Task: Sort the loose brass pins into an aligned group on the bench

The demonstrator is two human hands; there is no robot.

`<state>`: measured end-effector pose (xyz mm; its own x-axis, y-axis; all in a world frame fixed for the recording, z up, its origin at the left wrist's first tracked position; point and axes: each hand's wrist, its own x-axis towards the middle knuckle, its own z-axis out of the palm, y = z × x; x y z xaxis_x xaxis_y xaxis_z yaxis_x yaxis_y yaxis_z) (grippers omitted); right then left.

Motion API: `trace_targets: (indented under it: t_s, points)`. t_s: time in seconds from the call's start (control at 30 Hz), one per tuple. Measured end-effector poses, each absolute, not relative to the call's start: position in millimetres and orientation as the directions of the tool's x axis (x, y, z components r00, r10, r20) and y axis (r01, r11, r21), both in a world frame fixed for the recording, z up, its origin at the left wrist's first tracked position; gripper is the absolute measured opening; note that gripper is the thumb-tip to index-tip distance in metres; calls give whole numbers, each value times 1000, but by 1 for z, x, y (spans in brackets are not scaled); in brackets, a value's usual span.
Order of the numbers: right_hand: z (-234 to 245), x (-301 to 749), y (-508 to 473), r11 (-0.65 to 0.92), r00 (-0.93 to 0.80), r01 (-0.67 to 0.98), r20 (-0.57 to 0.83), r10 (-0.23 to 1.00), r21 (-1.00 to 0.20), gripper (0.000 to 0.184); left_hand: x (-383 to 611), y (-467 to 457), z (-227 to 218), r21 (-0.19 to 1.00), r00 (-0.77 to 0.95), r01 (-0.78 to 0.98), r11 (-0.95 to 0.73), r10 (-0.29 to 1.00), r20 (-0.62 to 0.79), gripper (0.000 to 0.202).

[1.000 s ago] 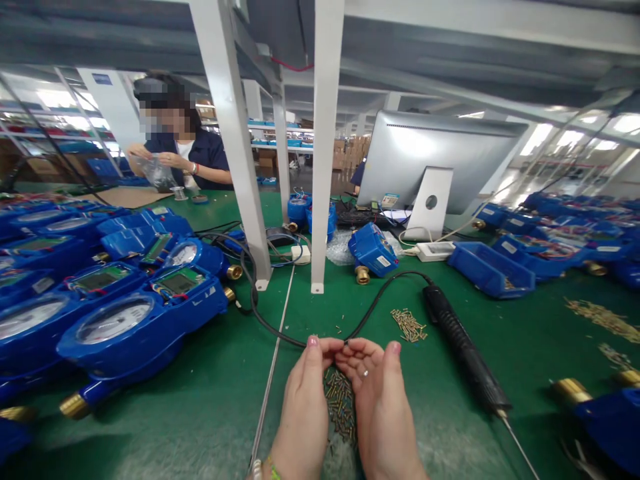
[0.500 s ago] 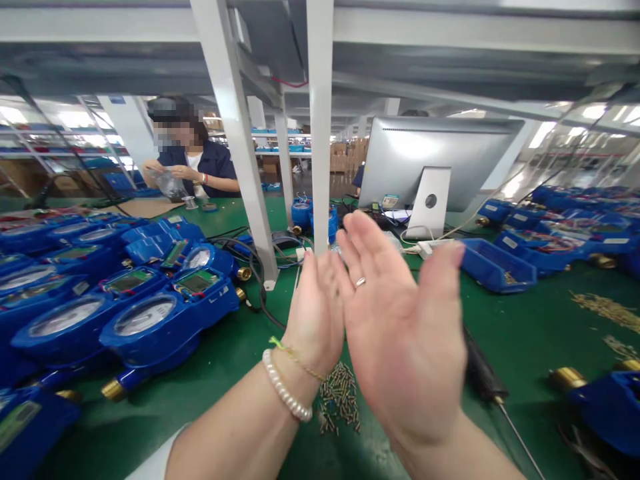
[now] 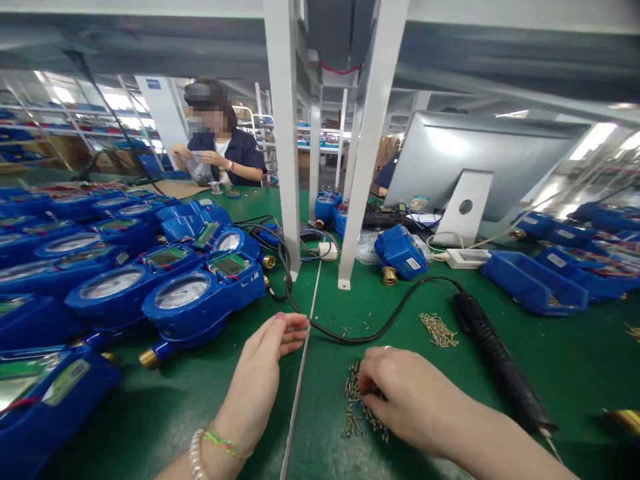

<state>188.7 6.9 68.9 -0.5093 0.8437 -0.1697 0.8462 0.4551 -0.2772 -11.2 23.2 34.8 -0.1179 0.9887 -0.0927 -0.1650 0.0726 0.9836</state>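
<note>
My left hand [image 3: 265, 357] is held just above the green table, palm turned inward and fingers stretched out, with nothing in it. Left of it lies a blue water meter [image 3: 200, 303] with a round dial and a brass end. My right hand [image 3: 400, 393] reaches down into a heap of small screws [image 3: 355, 423], its fingers curled and closed around some of them. The fingertips are partly hidden by the hand and the heap. Beyond the right hand is a second small pile of brass-coloured screws [image 3: 439, 330].
A black electric screwdriver [image 3: 500, 360] lies at the right, its cable [image 3: 370, 339] looping across the table. Metal posts [image 3: 286, 147] rise ahead. A monitor [image 3: 470, 167] and a blue bin [image 3: 535, 283] stand at the right. Across the table, a person [image 3: 235, 153] handles a plastic bag.
Both hands were raised close together with palms open. They have lowered and parted; my right hand is now in the screw heap. The view has shifted left.
</note>
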Motion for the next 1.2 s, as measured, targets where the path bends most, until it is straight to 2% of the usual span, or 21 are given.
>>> trace_targets:
  t_s: [0.17,0.43,0.67,0.8,0.9,1.0,1.1,1.2]
  points:
    - [68,172,16,514,-508,855,-288,812,-60,7,-9,20,32,994,-84,-98,51,995,-59,38]
    - [78,156,19,613,-515,777,-412,752,147,6,-10,18,32,997,-69,-57,51,996,-55,40]
    - [65,156,10,636,-555,746,-344,758,197,10,-9,19,32,998,-65,-39,50,997,-52,41]
    - [60,159,5,620,-579,771,-244,778,147,15,-9,19,32,998,-53,-32,56,997,-58,42]
    - [65,171,7,528,-513,847,-166,842,62,13,-10,18,33,998,-47,-27,62,997,-63,42]
    - [68,201,16,322,-319,947,-112,941,4,11,-10,18,32,997,-48,-22,77,996,-78,41]
    - [61,240,28,146,-144,989,-99,985,10,10,-9,18,31,996,-38,-14,85,996,-85,41]
    - [51,270,35,57,-55,998,-79,995,26,8,-7,18,31,997,-31,3,83,996,-83,40]
